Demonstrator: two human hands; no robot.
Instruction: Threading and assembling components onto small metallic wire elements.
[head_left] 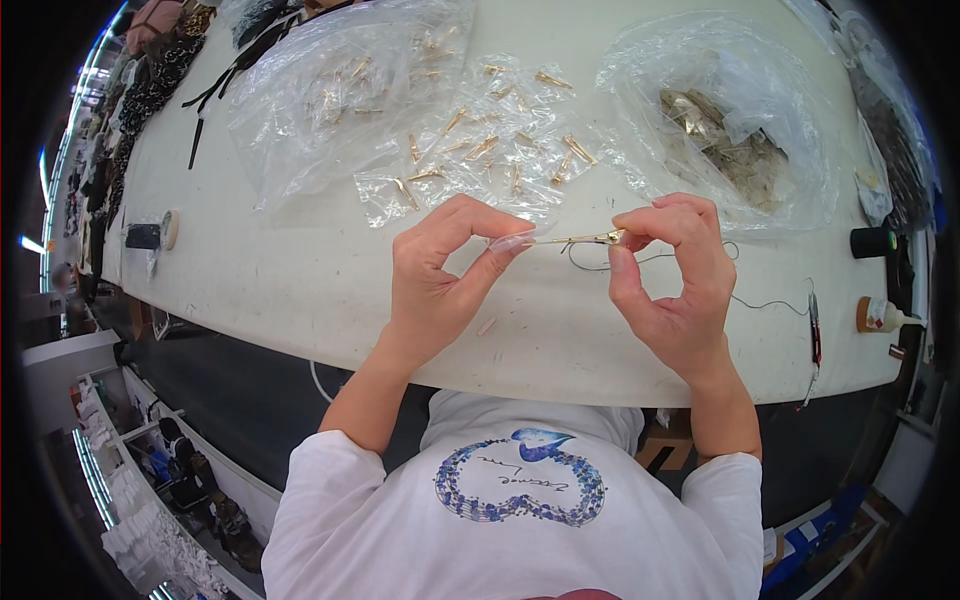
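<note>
My left hand pinches a small clear plastic bag between thumb and index finger. Opposite it, my right hand grips the wider end of a slim gold metal clip with thumb and fingertips. The clip lies level, its narrow end pointing left at the bag's edge; whether that tip is inside the bag I cannot tell. Just beyond my hands, several small clear packets with similar gold clips lie scattered on the white table. A thin dark cord loops on the tabletop behind the clip.
A large clear bag with more packets lies far left. At far right sits another crumpled clear bag with gold-brown contents. Along the right edge are a black spool, a squeeze bottle and a red-handled tool. A tape roll stands left.
</note>
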